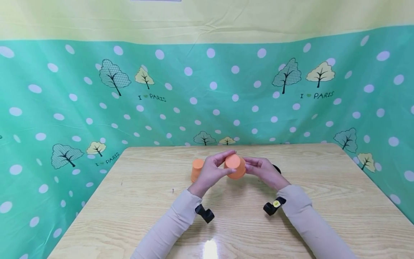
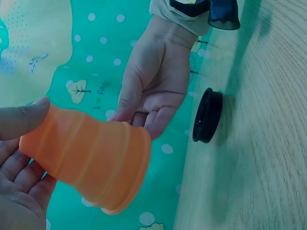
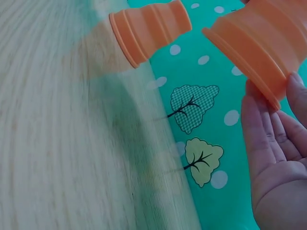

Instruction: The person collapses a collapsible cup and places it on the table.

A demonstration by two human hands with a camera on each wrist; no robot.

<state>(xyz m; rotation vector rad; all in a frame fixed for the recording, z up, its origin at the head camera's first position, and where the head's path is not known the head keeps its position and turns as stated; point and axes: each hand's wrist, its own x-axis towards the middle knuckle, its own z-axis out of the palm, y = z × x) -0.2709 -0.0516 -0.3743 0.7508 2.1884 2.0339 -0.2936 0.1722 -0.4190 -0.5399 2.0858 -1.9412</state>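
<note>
Two grips on one orange cup (image 1: pixel 235 163), raised off the desk (image 1: pixel 129 216). Head view: narrow end toward 11 o'clock, wide rim toward 5. Left grip (image 1: pixel 211 171) holds the narrow end, thumb on the wall; right grip (image 1: pixel 265 172) pinches the rim, thumb against fingers. Second cup (image 1: pixel 196 168) stands mouth down at 9 o'clock; round black piece (image 2: pixel 216 117) sits at 3 o'clock, partly behind the right grip.

Handling, judged by look: light, thin-walled, probably soft and bendy; a drop should not break it. Stepped wall may fold if pushed end to end. Dull surface, so slipping seems unlikely. Best hold: the beaded rim, likely stiffest, or fingers wrapped round the narrow end, squeezing lightly. Mouth turned away; cannot tell whether anything sits inside.
</note>
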